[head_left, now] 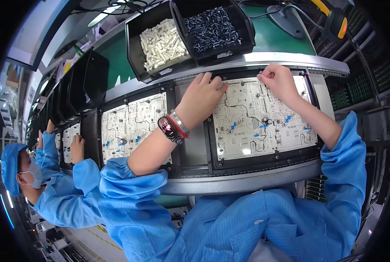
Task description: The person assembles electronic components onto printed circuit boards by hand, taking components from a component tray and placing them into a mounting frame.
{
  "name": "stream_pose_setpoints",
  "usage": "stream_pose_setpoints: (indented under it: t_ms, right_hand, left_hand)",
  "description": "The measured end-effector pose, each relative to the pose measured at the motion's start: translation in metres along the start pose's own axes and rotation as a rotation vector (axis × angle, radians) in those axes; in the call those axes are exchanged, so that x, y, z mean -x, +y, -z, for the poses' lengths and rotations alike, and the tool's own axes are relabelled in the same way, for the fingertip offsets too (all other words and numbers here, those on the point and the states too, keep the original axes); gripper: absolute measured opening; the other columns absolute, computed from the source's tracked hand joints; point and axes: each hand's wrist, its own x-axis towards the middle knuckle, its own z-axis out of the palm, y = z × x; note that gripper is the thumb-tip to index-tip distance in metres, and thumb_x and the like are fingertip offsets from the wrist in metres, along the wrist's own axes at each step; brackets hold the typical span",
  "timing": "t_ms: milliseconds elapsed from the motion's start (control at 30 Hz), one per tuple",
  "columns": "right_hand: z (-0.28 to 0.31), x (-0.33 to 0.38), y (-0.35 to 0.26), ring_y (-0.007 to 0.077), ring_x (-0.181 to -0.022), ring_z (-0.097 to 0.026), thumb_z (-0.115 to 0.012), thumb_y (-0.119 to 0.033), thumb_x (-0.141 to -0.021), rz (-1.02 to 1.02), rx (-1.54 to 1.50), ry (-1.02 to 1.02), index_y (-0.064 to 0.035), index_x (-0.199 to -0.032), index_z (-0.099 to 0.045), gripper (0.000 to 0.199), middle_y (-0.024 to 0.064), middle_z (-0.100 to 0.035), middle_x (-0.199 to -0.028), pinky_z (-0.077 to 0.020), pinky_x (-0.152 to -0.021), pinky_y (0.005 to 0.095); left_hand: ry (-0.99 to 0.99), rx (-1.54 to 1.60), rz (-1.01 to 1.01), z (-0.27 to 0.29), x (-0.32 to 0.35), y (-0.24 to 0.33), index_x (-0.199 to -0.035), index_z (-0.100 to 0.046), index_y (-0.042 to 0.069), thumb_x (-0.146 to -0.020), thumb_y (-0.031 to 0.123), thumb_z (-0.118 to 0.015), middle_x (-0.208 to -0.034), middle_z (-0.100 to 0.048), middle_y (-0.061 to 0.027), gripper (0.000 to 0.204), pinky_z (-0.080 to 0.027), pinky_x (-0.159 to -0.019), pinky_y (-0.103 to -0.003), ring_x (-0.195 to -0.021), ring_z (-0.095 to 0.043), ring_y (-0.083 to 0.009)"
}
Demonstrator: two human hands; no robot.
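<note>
A pale printed circuit board [247, 140] with blue and black parts lies in a black frame [211, 150] in front of me. At its upper left corner is my left hand [202, 98], fingers curled with their tips close together over the frame's edge. Whatever they hold, if anything, is hidden. My right hand [279, 83] is closed in a pinch above the board's upper edge; what sits between thumb and forefinger is too small to make out. Beyond the frame stand two black bins, one with white connector-like pieces [162, 43], the other with dark cylindrical components [212, 29].
Another framed circuit board [136, 114] lies to the left on the metal-edged line [195, 185]. Farther left, a co-worker in blue [64, 192] handles a third board. Black bins [88, 81] line the far left. A yellow and black scanner [337, 22] hangs at upper right.
</note>
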Motion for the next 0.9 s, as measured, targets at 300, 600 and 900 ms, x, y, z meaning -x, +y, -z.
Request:
stream_pose_setpoints:
  t_ms: [300,600,900]
  right_hand:
    - [0.081,-0.015,0.029,0.0242,-0.075,-0.063,-0.064,-0.008,-0.079,0.144,0.212,0.039,-0.0018,-0.096,-0.069,0.019,0.0139,-0.066,-0.087,-0.0500,-0.071,0.0336]
    - [0.111,0.018,0.083,0.0225,-0.083,-0.060,-0.067,-0.006,-0.076,-0.015,0.272,-0.019,-0.0017,-0.097,-0.068,0.021,0.0094,-0.063,-0.091,-0.0476,-0.076,0.0315]
    - [0.087,0.014,0.087,0.0215,-0.071,-0.058,-0.068,-0.007,-0.075,0.120,0.301,0.117,0.0019,-0.077,-0.065,0.010,0.0100,-0.058,-0.075,-0.0452,-0.065,0.0302]
  left_hand:
    - [0.046,-0.068,-0.006,0.004,-0.004,0.001,-0.107,-0.062,0.007,-0.074,0.010,-0.055,-0.088,-0.052,-0.0033,0.034,-0.040,-0.087,-0.033,-0.090,-0.049,-0.0225]
    - [0.012,-0.093,0.008,0.005,0.002,0.006,-0.112,-0.059,0.005,-0.075,0.008,-0.054,-0.091,-0.053,-0.0050,0.038,-0.038,-0.095,-0.035,-0.094,-0.050,-0.0242]
    - [-0.037,-0.064,0.059,0.003,-0.001,0.010,-0.114,-0.058,0.006,-0.074,0.007,-0.055,-0.096,-0.054,-0.0065,0.041,-0.038,-0.095,-0.036,-0.098,-0.049,-0.0254]
